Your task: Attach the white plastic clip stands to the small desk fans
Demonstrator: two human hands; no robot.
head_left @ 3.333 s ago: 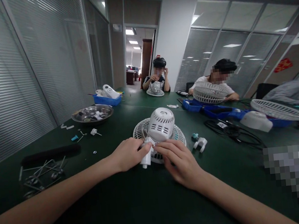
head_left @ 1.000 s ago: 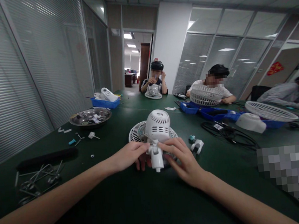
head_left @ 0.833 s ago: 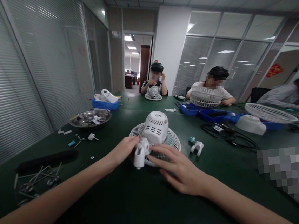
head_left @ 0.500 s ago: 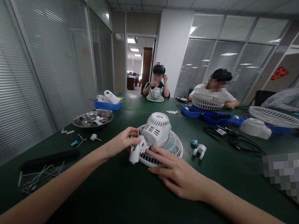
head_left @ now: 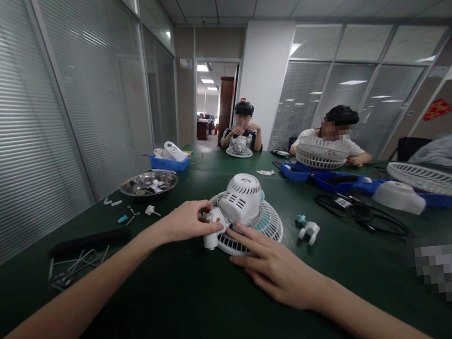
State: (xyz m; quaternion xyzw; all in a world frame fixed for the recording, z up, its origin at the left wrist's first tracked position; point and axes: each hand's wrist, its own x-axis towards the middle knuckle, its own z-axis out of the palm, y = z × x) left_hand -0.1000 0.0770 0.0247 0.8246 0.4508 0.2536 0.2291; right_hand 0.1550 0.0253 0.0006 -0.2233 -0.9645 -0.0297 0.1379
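A white fan head lies face down on the green table, its slotted motor housing (head_left: 241,197) on top and its round grille (head_left: 274,228) underneath. From the housing's near left side juts a white plastic neck piece (head_left: 211,240). My left hand (head_left: 187,221) is closed on this neck piece, thumb in front and fingers behind, partly hidden. With fingers stretched out, my right hand (head_left: 273,269) lies against the near edge of the grille. Its fingertips touch beside the neck piece, near a small dark part.
To the right lie a white clip-shaped part (head_left: 309,232), a teal knob (head_left: 300,219) and a black cable (head_left: 360,212). Leftward are a metal bowl (head_left: 150,185) of small parts, a blue tray (head_left: 170,163) and bent metal rods (head_left: 79,266). Co-workers sit across the table.
The view has shifted slightly, so everything sits a little further right and lower. My left hand has turned over the neck piece, which now points more straight down. My right hand keeps its place.
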